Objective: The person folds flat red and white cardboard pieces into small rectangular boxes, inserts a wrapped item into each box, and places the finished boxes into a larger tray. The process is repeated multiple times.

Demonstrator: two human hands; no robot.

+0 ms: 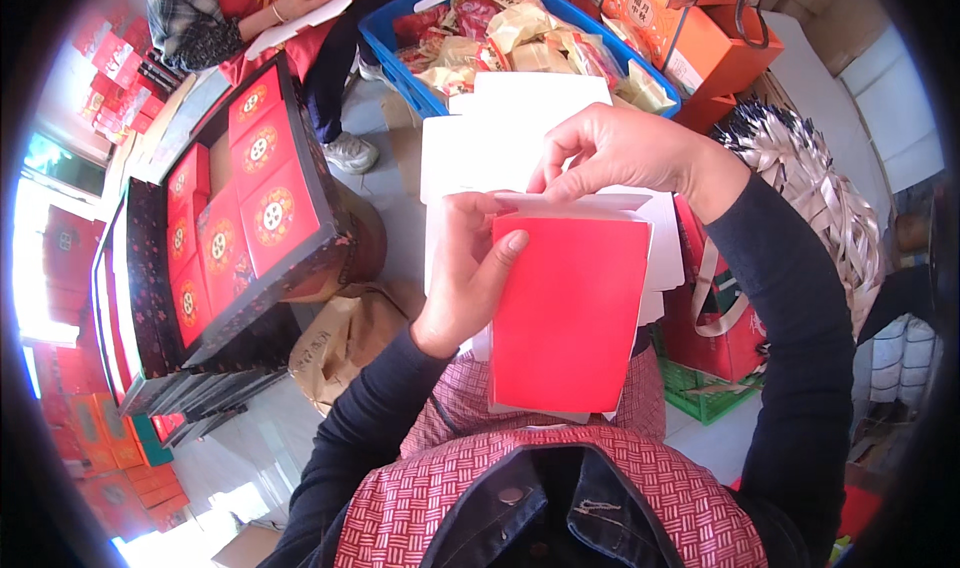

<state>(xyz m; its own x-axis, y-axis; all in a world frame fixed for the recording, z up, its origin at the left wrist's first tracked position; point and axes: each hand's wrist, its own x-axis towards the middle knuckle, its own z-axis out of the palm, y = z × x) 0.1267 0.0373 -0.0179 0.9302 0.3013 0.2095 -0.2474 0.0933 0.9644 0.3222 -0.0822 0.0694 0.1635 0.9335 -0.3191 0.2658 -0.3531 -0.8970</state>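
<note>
While the left hand [462, 273] grips the left edge of a flat red cardboard box [570, 308] at the picture's centre, the right hand [620, 153] pinches its white top flap [575, 203] between thumb and fingers. The body looks formed, the top not yet closed. At 12 o'clock sits a blue plastic crate of wrapped snacks [395, 53]; at 9 o'clock, a dark gift tray of red boxes [320, 238].
</note>
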